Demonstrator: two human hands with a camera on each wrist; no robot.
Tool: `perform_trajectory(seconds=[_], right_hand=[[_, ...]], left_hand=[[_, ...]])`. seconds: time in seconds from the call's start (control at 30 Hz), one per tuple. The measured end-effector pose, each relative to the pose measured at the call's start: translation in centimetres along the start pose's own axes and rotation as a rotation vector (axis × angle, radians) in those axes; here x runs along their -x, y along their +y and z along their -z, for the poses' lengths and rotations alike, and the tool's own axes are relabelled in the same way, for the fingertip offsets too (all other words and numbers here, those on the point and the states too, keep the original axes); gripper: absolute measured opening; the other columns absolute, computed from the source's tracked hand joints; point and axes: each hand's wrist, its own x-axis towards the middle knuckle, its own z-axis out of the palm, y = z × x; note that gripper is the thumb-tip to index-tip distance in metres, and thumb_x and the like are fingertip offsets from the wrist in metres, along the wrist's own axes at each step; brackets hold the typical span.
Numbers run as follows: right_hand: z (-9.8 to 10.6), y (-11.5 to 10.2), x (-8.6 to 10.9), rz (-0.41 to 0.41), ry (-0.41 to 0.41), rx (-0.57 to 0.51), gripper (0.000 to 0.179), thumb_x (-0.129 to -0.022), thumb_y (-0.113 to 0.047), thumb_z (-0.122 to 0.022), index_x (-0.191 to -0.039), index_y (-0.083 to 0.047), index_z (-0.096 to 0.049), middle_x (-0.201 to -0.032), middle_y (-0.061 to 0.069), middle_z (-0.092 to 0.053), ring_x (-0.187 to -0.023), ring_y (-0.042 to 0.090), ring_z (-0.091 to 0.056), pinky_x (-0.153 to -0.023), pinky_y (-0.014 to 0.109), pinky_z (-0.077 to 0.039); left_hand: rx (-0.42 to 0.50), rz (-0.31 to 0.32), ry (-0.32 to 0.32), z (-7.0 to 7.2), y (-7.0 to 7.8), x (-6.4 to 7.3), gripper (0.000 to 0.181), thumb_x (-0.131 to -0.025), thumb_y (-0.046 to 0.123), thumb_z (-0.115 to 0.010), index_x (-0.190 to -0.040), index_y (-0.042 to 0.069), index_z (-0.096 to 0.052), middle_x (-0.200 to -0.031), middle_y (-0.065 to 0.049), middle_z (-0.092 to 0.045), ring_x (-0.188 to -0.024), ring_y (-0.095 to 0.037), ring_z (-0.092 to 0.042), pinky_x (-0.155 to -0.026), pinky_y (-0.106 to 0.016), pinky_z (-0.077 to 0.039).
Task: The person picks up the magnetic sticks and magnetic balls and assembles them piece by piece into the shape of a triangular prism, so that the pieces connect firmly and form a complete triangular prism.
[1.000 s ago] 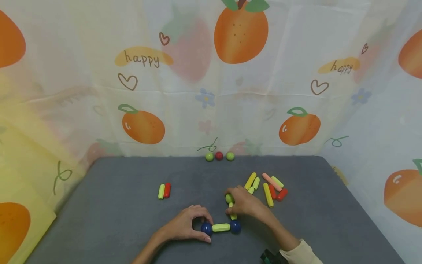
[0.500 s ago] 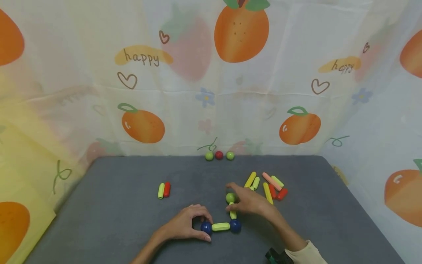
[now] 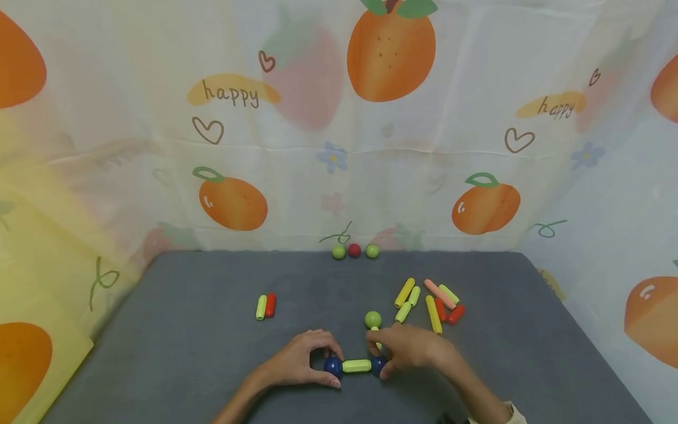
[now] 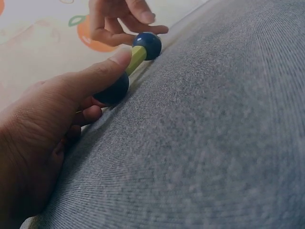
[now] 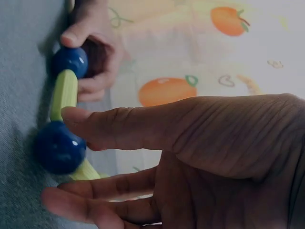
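My left hand [image 3: 307,359] grips a dark blue ball [image 3: 332,367] between thumb and fingers. A yellow-green rod [image 3: 356,366] joins this ball to a second blue ball [image 5: 59,148]. From that second ball, another yellow-green rod [image 5: 86,171] leads to a green ball [image 3: 373,320], making an L shape on the grey tabletop. My right hand [image 3: 410,346] is spread around the second blue ball, thumb and fingers apart on either side; whether it touches the ball I cannot tell. In the head view it partly covers that ball and the second rod.
Yellow, yellow-green, red and pink rods [image 3: 434,316] lie loose beyond my right hand. A yellow-green rod [image 3: 261,307] and a red rod [image 3: 271,305] sit side by side at left. Two green balls and a red ball [image 3: 354,251] line the back edge, before a fruit-print cloth [image 3: 296,188].
My right hand has left the green ball and moved down toward me to the corner blue ball. The left hand keeps its hold, and the joined pieces stay in place.
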Motion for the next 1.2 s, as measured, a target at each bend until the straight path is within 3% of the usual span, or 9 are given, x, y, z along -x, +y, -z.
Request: perform_trajectory(seconds=[0.27, 0.33, 0.4, 0.53, 0.6, 0.67, 0.83, 0.97, 1.2], right_hand=[[-0.5, -2.5, 0.2, -0.088, 0.007, 0.041, 0.040, -0.084, -0.041, -0.087, -0.111, -0.049, -0.059, -0.098, -0.023, -0.059, -0.086, 0.005, -0.052, -0.069, 0.030, -0.044], [-0.6, -2.7, 0.2, -0.102, 0.011, 0.050, 0.040, -0.084, -0.041, -0.088, -0.111, -0.049, -0.059, -0.098, -0.023, -0.059, -0.087, 0.005, -0.052, -0.070, 0.030, -0.044], [-0.9, -2.2, 0.0, -0.087, 0.009, 0.058, 0.041, -0.083, -0.042, -0.088, -0.111, -0.050, -0.059, -0.097, -0.024, -0.059, -0.085, 0.003, -0.054, -0.070, 0.028, -0.045], [-1.4, -0.9, -0.7, -0.066, 0.003, 0.062, 0.042, -0.082, -0.043, -0.089, -0.111, -0.052, -0.059, -0.097, -0.026, -0.059, -0.086, 0.002, -0.054, -0.071, 0.028, -0.045], [-1.6, -0.5, -0.8, -0.067, -0.002, 0.059, 0.042, -0.081, -0.043, -0.089, -0.110, -0.052, -0.060, -0.098, -0.026, -0.059, -0.087, 0.003, -0.054, -0.071, 0.028, -0.045], [-1.6, -0.2, -0.9, -0.073, -0.005, 0.050, 0.042, -0.081, -0.043, -0.089, -0.109, -0.052, -0.060, -0.099, -0.026, -0.059, -0.088, 0.004, -0.054, -0.071, 0.029, -0.045], [-1.5, 0.2, -1.1, -0.076, -0.011, 0.043, 0.042, -0.081, -0.044, -0.089, -0.109, -0.053, -0.059, -0.099, -0.026, -0.059, -0.088, 0.005, -0.055, -0.071, 0.030, -0.046], [-1.7, 0.4, -1.2, -0.080, -0.025, 0.041, 0.042, -0.081, -0.044, -0.089, -0.109, -0.053, -0.060, -0.101, -0.026, -0.059, -0.089, 0.004, -0.055, -0.070, 0.030, -0.046], [-0.7, -2.3, -0.1, -0.116, 0.008, 0.068, 0.040, -0.083, -0.038, -0.089, -0.108, -0.049, -0.061, -0.098, -0.023, -0.059, -0.088, 0.005, -0.052, -0.071, 0.030, -0.045]], left_hand=[[0.042, 0.010, -0.054, 1.3, 0.3, -0.2, 0.040, -0.085, 0.033, -0.088, -0.119, 0.020, -0.071, -0.106, 0.003, -0.071, -0.092, -0.001, -0.060, -0.085, -0.022, -0.054], [0.010, 0.043, -0.010, 2.4, 0.7, -0.1, 0.042, -0.085, 0.030, -0.089, -0.120, 0.016, -0.071, -0.105, -0.001, -0.071, -0.092, -0.007, -0.063, -0.084, -0.025, -0.055], [-0.146, 0.092, 0.123, 3.8, 1.0, 0.1, 0.039, -0.085, 0.028, -0.089, -0.116, 0.013, -0.073, -0.101, -0.001, -0.071, -0.090, -0.011, -0.065, -0.082, -0.028, -0.056], [-0.653, 0.262, 0.401, 5.9, 1.5, 0.8, 0.033, -0.086, 0.022, -0.087, -0.114, 0.007, -0.075, -0.098, -0.006, -0.071, -0.090, -0.025, -0.065, -0.076, -0.040, -0.053], [-0.836, 0.319, 0.439, 6.2, 1.6, 1.3, 0.037, -0.086, 0.020, -0.087, -0.117, 0.002, -0.075, -0.102, -0.011, -0.071, -0.093, -0.031, -0.065, -0.076, -0.045, -0.052], [-0.906, 0.330, 0.413, 6.2, 1.5, 1.6, 0.037, -0.086, 0.016, -0.086, -0.117, -0.002, -0.074, -0.105, -0.016, -0.070, -0.096, -0.034, -0.065, -0.079, -0.047, -0.054], [-0.765, 0.421, 0.340, 5.4, 2.0, 1.1, 0.015, -0.088, 0.010, -0.083, -0.094, 0.001, -0.073, -0.092, -0.008, -0.060, -0.078, -0.019, -0.057, -0.070, -0.034, -0.053], [-0.643, 0.528, 0.326, 5.0, 2.7, 0.7, 0.009, -0.093, 0.011, -0.079, -0.089, 0.006, -0.072, -0.093, -0.008, -0.055, -0.069, -0.014, -0.056, -0.059, -0.029, -0.051], [-0.679, 0.476, 0.389, 4.2, 2.4, 0.6, 0.019, -0.088, 0.008, -0.083, -0.081, 0.011, -0.066, -0.092, -0.006, -0.054, -0.068, -0.014, -0.058, -0.057, -0.028, -0.051]])
